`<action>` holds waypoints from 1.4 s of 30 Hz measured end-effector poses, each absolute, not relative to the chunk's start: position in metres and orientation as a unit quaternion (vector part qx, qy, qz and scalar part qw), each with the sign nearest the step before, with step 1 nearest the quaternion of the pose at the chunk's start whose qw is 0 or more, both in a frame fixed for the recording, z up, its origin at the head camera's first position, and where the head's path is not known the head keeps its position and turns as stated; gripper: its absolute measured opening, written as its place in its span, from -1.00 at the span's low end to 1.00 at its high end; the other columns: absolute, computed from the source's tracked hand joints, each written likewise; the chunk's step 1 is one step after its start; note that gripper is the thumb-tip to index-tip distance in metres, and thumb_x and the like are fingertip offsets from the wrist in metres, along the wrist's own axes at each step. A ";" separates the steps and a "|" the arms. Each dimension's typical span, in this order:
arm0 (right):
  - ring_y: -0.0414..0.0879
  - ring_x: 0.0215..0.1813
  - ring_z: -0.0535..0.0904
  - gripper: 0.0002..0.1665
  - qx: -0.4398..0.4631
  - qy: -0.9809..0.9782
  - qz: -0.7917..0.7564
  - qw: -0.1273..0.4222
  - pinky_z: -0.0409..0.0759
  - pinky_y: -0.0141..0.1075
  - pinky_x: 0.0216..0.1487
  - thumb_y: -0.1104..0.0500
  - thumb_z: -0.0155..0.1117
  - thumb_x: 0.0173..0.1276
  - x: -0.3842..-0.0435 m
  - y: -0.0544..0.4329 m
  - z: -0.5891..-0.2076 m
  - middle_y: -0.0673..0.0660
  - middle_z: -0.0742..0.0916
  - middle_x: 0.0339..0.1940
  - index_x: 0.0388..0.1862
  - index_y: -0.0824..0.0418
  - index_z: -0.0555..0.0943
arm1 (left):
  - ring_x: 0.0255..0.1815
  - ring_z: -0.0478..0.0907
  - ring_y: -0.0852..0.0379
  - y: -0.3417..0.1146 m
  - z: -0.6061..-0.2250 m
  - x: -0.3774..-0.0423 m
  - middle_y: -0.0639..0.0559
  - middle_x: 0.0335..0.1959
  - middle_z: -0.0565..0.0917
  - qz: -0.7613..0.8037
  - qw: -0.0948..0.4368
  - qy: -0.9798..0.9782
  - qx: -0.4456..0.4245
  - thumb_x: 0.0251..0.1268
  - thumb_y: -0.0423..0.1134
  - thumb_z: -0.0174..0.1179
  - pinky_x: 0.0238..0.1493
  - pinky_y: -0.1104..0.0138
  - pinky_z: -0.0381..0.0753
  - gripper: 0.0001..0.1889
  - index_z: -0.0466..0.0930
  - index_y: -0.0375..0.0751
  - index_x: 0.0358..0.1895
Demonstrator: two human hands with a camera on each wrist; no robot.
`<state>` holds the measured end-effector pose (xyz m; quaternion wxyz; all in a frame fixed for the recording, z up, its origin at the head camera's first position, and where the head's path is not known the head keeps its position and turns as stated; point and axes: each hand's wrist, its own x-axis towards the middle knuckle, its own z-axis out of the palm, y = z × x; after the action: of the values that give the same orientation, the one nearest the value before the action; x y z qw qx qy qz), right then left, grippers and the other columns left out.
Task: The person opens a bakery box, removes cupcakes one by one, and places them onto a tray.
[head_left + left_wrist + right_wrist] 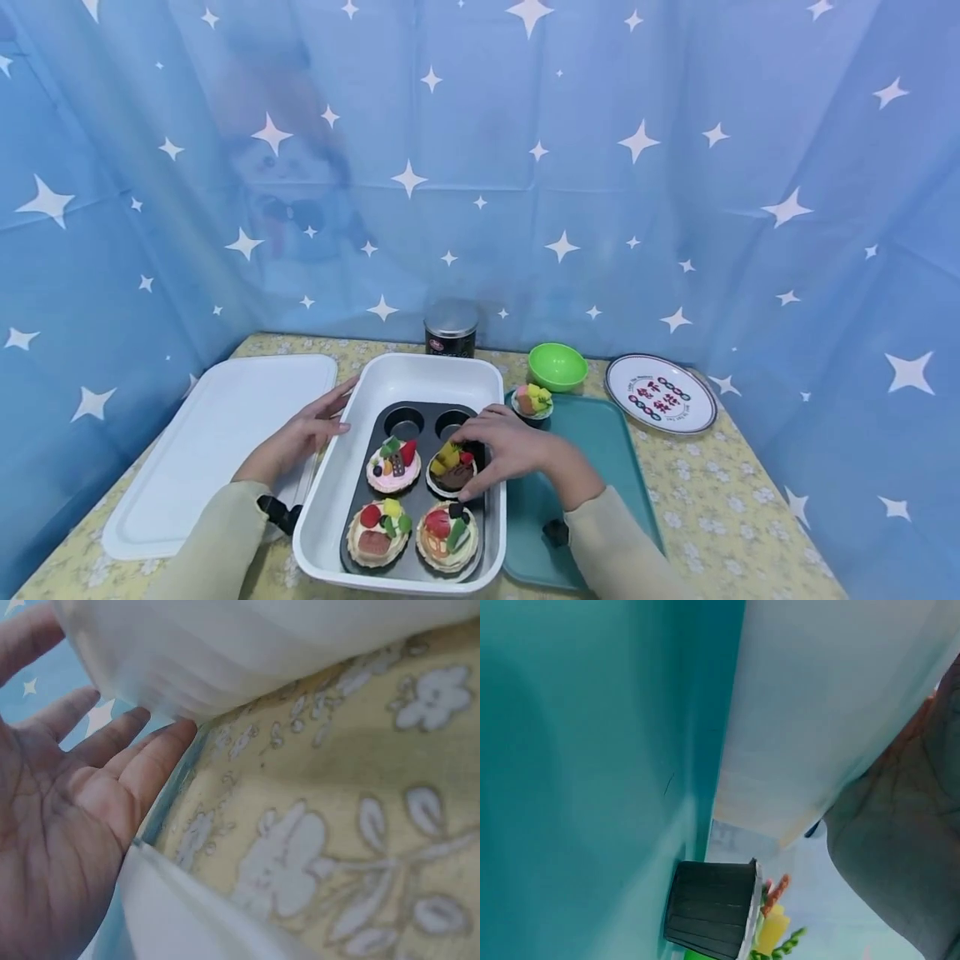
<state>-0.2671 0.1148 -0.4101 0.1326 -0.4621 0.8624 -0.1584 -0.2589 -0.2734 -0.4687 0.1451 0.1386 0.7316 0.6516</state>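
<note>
- The right hand point(510, 446) appears to pinch the chocolate cupcake point(454, 477) between thumb and fingers at the muffin tin's point(427, 433) right middle well — a side grip that likely spares the topping; whether it is seated, I cannot tell.
- The left hand point(307, 429), fingers extended, grips nothing and touches the white bin's point(435, 379) left side — probably steadying it.
- Counted: three more cupcakes point(393, 468) in the tin, one topped cup point(532, 402) on one teal tray point(600, 483), one green bowl point(558, 367), one plate point(660, 393), one can point(451, 329).
</note>
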 end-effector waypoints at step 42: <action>-0.28 -0.02 0.52 -0.27 -0.479 0.868 -0.132 0.018 0.39 -0.18 0.21 -0.35 0.48 0.08 -0.264 0.107 -0.428 -0.19 0.67 0.01 0.18 -0.08 0.61 | 0.51 0.19 -0.25 -0.271 -0.468 -0.250 -0.28 0.62 0.02 0.614 0.132 0.770 0.111 0.37 -0.14 0.18 0.27 0.05 0.45 -0.14 -0.07 0.18 0.65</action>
<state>-0.2636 0.1073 -0.4281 0.0176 -0.4790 0.8676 -0.1320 -0.2505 -0.2708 -0.4677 0.1322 0.1105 0.7704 0.6139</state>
